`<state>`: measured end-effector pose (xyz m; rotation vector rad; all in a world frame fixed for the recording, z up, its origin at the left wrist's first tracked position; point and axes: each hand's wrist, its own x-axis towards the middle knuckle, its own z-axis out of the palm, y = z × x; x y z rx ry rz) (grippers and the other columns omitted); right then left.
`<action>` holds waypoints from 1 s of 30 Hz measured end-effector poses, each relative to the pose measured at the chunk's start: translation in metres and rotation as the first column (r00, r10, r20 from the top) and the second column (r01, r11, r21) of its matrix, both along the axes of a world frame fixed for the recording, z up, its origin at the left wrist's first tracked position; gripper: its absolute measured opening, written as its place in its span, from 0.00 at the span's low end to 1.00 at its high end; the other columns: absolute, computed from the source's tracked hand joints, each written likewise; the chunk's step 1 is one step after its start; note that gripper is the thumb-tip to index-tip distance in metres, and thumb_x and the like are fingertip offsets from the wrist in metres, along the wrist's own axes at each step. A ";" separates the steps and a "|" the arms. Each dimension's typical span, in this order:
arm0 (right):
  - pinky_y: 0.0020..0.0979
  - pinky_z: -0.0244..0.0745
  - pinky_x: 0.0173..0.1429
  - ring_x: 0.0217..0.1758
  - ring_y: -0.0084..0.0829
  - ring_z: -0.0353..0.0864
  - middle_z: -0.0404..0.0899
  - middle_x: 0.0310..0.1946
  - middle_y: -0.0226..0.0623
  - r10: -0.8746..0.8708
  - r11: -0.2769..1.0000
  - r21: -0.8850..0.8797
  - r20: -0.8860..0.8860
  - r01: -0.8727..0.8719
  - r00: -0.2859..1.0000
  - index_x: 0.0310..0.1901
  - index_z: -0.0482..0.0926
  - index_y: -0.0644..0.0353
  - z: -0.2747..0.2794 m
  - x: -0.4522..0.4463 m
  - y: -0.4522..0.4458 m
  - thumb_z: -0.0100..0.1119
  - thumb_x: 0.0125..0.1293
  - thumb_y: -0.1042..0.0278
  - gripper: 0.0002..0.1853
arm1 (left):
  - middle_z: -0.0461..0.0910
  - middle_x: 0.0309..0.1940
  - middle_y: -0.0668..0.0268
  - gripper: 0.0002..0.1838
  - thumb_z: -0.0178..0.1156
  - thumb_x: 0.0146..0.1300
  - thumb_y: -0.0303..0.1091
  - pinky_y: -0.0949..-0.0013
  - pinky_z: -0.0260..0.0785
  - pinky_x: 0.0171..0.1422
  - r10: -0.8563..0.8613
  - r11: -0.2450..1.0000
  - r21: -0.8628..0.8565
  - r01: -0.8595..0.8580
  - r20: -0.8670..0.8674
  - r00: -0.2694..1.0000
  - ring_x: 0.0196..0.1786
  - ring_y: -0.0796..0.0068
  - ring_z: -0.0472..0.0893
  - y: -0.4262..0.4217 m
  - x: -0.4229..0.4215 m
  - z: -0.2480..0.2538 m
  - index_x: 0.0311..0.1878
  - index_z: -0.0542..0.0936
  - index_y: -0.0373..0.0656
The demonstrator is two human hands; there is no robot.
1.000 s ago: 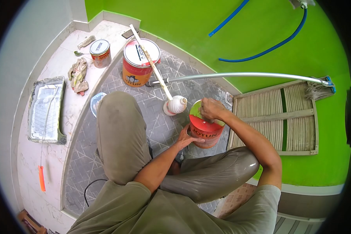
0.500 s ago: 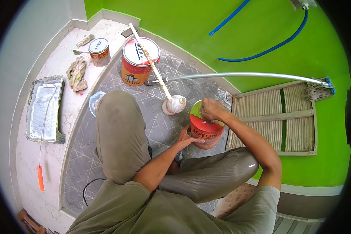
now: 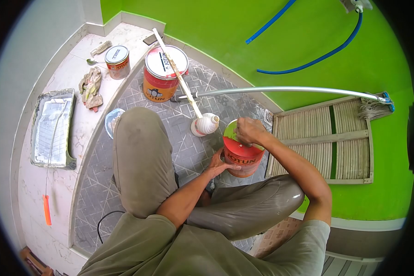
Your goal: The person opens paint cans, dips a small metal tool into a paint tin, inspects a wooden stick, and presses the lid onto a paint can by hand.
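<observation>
On the tiled floor before me sits a red paint can [image 3: 242, 160] marked JOTUN, its top partly bright green and partly red. My left hand [image 3: 218, 163] grips the can's left side, thumb up along the wall and fingers round the lower front. Over the can's top, my right hand [image 3: 250, 131] is closed in a fist; whatever its fingers hold is hidden. Just left of the can stands a small white ribbed bottle [image 3: 205, 124] with a pale nozzle. A long paint-stained stick [image 3: 177, 72] reaches from behind the bottle across a large lidded paint bucket [image 3: 166, 62].
A metal pole [image 3: 280, 90] with a mop head crosses behind the can. At right a slatted wooden panel [image 3: 308, 139] leans on the green wall. Along the left ledge are a paint tray [image 3: 55, 129], an orange-handled roller frame [image 3: 47, 210], a crumpled rag [image 3: 91, 89] and a smaller can [image 3: 117, 61].
</observation>
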<state>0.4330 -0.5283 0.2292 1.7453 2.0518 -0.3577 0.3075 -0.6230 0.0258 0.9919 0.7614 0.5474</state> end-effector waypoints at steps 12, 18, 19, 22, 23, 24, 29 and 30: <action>0.53 0.84 0.52 0.47 0.58 0.89 0.87 0.39 0.61 0.060 0.998 0.025 -0.011 -0.060 0.998 0.42 0.81 0.71 -0.007 0.003 0.000 0.58 0.68 0.60 0.17 | 0.72 0.74 0.49 0.73 0.92 0.28 0.54 0.53 0.62 0.84 0.017 1.000 0.004 -0.017 0.040 0.999 0.78 0.51 0.69 -0.005 0.007 -0.013 0.80 0.64 0.37; 0.53 0.84 0.51 0.46 0.59 0.89 0.87 0.39 0.61 0.027 1.000 0.012 0.000 -0.027 1.000 0.44 0.80 0.70 -0.005 0.003 -0.001 0.58 0.69 0.60 0.17 | 0.73 0.73 0.49 0.71 0.92 0.27 0.53 0.54 0.62 0.84 0.018 1.000 -0.022 -0.017 0.054 0.998 0.78 0.52 0.70 -0.007 0.009 -0.014 0.78 0.66 0.37; 0.53 0.84 0.51 0.46 0.59 0.89 0.87 0.39 0.61 0.026 1.000 0.004 0.005 -0.026 1.000 0.44 0.80 0.70 -0.005 0.003 -0.001 0.58 0.69 0.60 0.17 | 0.73 0.73 0.49 0.71 0.92 0.27 0.53 0.54 0.62 0.84 0.021 1.000 -0.021 -0.020 0.053 0.998 0.78 0.52 0.70 -0.007 0.009 -0.015 0.78 0.67 0.36; 0.53 0.84 0.51 0.46 0.59 0.89 0.87 0.39 0.61 0.025 1.000 -0.019 0.024 -0.024 0.999 0.45 0.80 0.71 -0.001 -0.001 0.000 0.58 0.68 0.60 0.18 | 0.73 0.74 0.50 0.70 0.92 0.27 0.53 0.54 0.62 0.84 0.026 1.000 -0.019 -0.025 0.063 0.998 0.78 0.52 0.70 -0.007 0.010 -0.016 0.78 0.67 0.36; 0.53 0.84 0.51 0.46 0.59 0.89 0.87 0.39 0.61 0.023 0.999 -0.027 0.033 -0.022 0.999 0.44 0.80 0.71 0.001 -0.003 0.001 0.59 0.68 0.60 0.18 | 0.73 0.74 0.50 0.70 0.92 0.27 0.52 0.54 0.62 0.84 0.027 0.999 -0.019 -0.025 0.074 0.997 0.78 0.52 0.70 -0.007 0.011 -0.016 0.78 0.67 0.36; 0.53 0.84 0.51 0.46 0.59 0.89 0.87 0.39 0.61 0.022 0.999 -0.034 0.041 -0.021 0.999 0.44 0.80 0.71 0.002 -0.004 0.001 0.59 0.68 0.60 0.18 | 0.73 0.74 0.50 0.70 0.92 0.27 0.52 0.54 0.62 0.84 0.027 0.999 -0.020 -0.025 0.085 0.996 0.79 0.52 0.69 -0.007 0.011 -0.017 0.78 0.67 0.36; 0.54 0.83 0.51 0.46 0.59 0.88 0.86 0.39 0.60 0.030 0.999 -0.033 0.040 -0.029 0.999 0.45 0.79 0.70 -0.005 0.002 0.000 0.59 0.71 0.55 0.20 | 0.73 0.74 0.50 0.70 0.92 0.28 0.50 0.53 0.61 0.84 0.017 0.999 -0.037 -0.014 0.081 0.997 0.79 0.52 0.69 -0.007 0.007 -0.008 0.78 0.67 0.36; 0.55 0.82 0.51 0.46 0.59 0.87 0.85 0.39 0.59 0.021 0.999 -0.046 0.050 -0.018 0.999 0.46 0.78 0.69 -0.008 0.004 0.000 0.59 0.73 0.52 0.22 | 0.73 0.74 0.50 0.69 0.92 0.28 0.50 0.53 0.61 0.84 0.017 0.999 -0.043 -0.013 0.082 0.996 0.79 0.52 0.69 -0.007 0.006 -0.004 0.78 0.67 0.36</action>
